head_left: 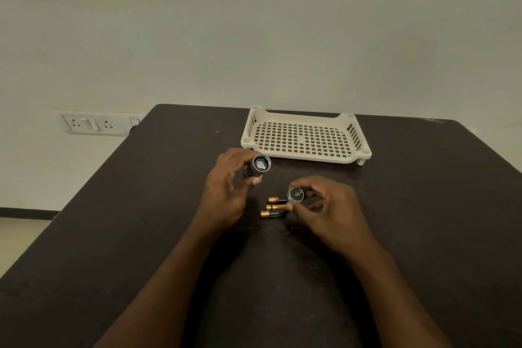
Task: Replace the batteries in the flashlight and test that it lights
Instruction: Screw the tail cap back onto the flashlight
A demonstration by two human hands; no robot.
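Your left hand (226, 189) sits just left of the frame's centre, fingers and thumb curled round the black flashlight body (255, 168). Its open end faces up at you, and a round metal contact plate shows inside. Your right hand (327, 212) is a little lower and to the right, pinching the flashlight's end cap (295, 195) between thumb and fingertips; the cap's shiny inner face is turned toward the camera too. So the flashlight is in two pieces, one in each of your hands, and the two pieces are apart with a gap of dark counter (141, 220) showing between them.

Down between your hands, three black-and-copper batteries (274, 207) lie on the counter, stacked side by side in a short column, copper ends to the left. The right ends of them run in under your right thumb, and I can't tell whether the thumb touches them. The lettering on them is too small to read surely.

Above your hands, toward the far edge of the counter, stands a cream plastic tray (305, 135) with a perforated floor and slotted sides. At the left of the frame, on the pale wall (254, 22), a white socket-and-switch plate (93, 123) sits just beyond the counter's corner.
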